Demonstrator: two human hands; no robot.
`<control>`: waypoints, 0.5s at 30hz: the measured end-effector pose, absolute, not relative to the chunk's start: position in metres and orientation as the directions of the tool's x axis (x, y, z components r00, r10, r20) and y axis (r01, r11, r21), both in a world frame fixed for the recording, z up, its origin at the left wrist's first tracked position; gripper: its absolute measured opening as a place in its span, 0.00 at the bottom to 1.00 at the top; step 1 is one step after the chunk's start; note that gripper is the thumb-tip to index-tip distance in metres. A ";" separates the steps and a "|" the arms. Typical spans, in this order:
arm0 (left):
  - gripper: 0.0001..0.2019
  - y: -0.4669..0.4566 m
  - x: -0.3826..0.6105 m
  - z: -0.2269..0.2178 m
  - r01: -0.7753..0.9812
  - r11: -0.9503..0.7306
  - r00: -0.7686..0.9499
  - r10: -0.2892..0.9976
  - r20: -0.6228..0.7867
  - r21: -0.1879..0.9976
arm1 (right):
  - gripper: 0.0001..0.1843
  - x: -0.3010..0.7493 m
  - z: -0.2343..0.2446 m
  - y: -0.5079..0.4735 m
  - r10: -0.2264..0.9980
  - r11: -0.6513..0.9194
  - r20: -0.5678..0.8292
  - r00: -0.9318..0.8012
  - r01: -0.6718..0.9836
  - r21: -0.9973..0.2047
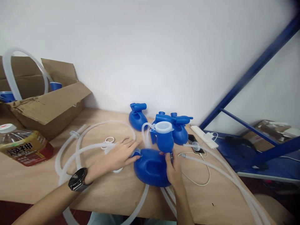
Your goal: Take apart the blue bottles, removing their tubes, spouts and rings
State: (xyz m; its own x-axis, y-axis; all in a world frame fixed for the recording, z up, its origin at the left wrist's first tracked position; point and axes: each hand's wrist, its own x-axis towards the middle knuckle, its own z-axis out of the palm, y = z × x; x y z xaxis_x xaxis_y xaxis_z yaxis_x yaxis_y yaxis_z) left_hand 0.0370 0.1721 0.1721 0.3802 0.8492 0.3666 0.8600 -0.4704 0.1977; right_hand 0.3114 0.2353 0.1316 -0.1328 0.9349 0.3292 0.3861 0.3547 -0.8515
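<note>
A blue plastic urinal bottle [151, 168] lies on its side at the table's front middle. My left hand [122, 153] reaches over from the left, its thumb and fingers around the bottle's narrow neck. A blue cup-like funnel [165, 140] with a translucent white rim stands upright just behind the bottle's right end. My right hand [173, 168] pinches the funnel's lower end, close against the bottle; the exact joint is hidden. Partly beneath my left hand is a white piece [118, 170]. Clear tubing [93, 146] runs leftward from near my left hand.
More blue urinal bottles [138, 120] stand against the wall. An open cardboard box [63, 109] holds blue parts and tubing. A drink bottle [25, 148] stands at left. Right are a phone [193, 139], cable [208, 175], power strip [203, 137] and blue frame [248, 68].
</note>
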 end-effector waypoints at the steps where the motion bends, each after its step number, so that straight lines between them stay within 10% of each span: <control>1: 0.34 0.171 0.037 0.177 0.848 -0.450 0.331 0.861 0.385 0.278 | 0.34 0.310 0.131 0.236 0.926 0.378 0.347 -0.152 0.400 -0.835; 5: 0.41 0.173 0.041 0.202 0.748 -0.430 0.164 0.858 0.487 0.505 | 0.31 0.306 0.128 0.239 0.863 0.504 0.449 -0.230 0.432 -0.748; 15: 0.38 0.188 0.031 0.223 0.691 -0.389 0.072 0.876 0.477 0.609 | 0.21 0.299 0.153 0.250 0.672 0.730 0.645 -0.364 0.476 -0.491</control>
State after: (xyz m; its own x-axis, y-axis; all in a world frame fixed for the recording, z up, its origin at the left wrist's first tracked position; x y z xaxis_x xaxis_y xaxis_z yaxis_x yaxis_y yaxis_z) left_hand 0.0307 0.1877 0.2225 0.0718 0.8758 0.4773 0.6915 -0.3886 0.6090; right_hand 0.2990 0.2504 0.1528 -0.3644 0.6718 0.6449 0.4759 0.7296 -0.4911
